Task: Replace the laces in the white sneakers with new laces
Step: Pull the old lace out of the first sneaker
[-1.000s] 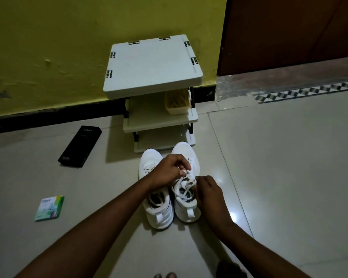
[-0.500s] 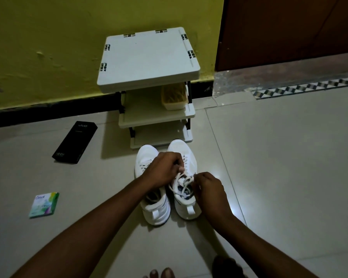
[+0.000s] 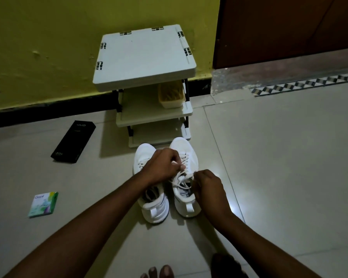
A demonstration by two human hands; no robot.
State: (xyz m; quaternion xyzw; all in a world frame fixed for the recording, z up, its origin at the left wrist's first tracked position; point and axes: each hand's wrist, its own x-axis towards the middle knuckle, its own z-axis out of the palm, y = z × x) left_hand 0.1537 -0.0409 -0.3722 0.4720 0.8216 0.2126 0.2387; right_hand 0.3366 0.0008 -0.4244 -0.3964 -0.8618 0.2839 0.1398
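Two white sneakers stand side by side on the floor, toes pointing away from me. My left hand (image 3: 162, 167) reaches across the left sneaker (image 3: 151, 199) and pinches a strand of the white lace (image 3: 180, 177) on the right sneaker (image 3: 186, 189). On the lace's right side, my right hand (image 3: 208, 187) pinches another strand near the shoe's tongue. The lace hangs in loose loops between the two hands. The left sneaker's laces are mostly hidden under my left wrist.
A white plastic three-tier rack (image 3: 147, 59) stands against the yellow wall just beyond the shoes, a small basket (image 3: 171, 95) on its middle shelf. A black box (image 3: 73, 141) and a small green packet (image 3: 43, 204) lie on the floor at left. My toes (image 3: 159, 271) show at the bottom edge.
Both hands have stayed on the right sneaker's lace; the left hand shifted slightly and the loops between the hands look looser. The camera view tilted a little.
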